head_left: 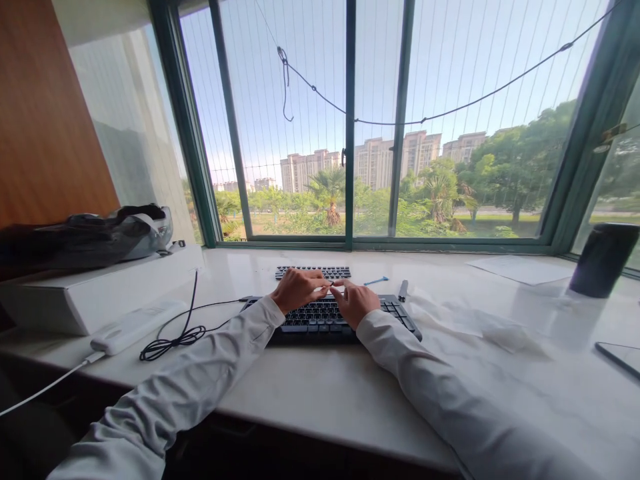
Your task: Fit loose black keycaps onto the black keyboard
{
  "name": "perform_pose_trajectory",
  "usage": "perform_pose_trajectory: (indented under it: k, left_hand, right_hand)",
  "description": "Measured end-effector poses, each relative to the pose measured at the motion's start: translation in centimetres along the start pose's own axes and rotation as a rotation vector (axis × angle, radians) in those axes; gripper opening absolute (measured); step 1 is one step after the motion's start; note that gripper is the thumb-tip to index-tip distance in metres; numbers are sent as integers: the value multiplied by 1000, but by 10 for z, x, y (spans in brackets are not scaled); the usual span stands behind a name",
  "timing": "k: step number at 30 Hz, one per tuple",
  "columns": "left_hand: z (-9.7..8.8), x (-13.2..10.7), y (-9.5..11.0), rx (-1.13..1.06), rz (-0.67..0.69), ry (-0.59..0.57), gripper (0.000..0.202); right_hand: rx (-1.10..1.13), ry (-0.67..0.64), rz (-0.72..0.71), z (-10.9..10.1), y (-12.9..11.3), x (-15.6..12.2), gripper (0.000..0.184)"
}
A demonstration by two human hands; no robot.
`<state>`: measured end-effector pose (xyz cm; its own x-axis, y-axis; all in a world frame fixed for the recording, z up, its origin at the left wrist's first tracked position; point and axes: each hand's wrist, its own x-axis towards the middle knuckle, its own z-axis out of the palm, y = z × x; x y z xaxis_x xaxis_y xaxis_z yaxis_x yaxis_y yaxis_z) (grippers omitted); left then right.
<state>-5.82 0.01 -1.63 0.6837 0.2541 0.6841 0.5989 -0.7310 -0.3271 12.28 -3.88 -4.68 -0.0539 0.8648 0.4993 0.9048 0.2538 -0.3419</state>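
Observation:
A black keyboard (320,317) lies on the pale marble-like desktop below both hands. My left hand (299,289) is over its upper left part, thumb and fingertips pinched together. From the other side my right hand (356,301) meets it, its fingers bent in a pinch. Between the two sets of fingertips is a small dark piece (331,284) that looks like a keycap; the fingers cover most of it. Just behind the keyboard are rows of black keycaps (314,272). To their right lie a thin blue tool (376,281) and a short black stick-like object (403,291).
A coiled black cable (175,345) lies left of the keyboard, near a white device (133,328) and a white box (100,287) with a dark bag on it. Crumpled clear plastic (493,330), a paper sheet (520,270) and a black cylinder (604,260) are on the right.

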Motion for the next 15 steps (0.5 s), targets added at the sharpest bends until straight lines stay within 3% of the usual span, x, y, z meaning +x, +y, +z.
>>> perform_pose_trajectory:
  k: [4,8,15]
  left_hand:
    - [-2,-7,-2,-42,9,42,19]
    - [-6,-10,-2,-192,-116,117,15]
    - [-9,-9,-1,-479,-252,63,16]
  right_hand:
    - [196,31,11,11,-1,3,40]
    - [393,76,-6,17,-6,3,41]
    - [483,-10,-44,10,-12,-4,42]
